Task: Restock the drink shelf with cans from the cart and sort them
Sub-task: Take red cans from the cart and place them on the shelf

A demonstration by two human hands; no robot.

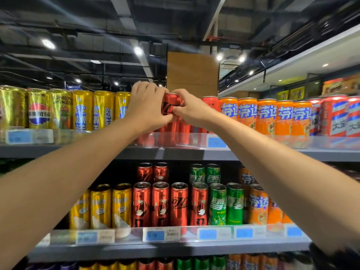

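Partly hidden, both hands, left hand (145,106) and right hand (191,110), grip a red can (169,106).

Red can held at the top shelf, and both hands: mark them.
Red can (169,106), head view, printed front.
Left hand (145,106), head view, back of hand.
Right hand (190,110), head view, back of hand.

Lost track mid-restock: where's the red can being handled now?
Top shelf centre, red can held by left hand and right hand, between yellow cans and orange cans.
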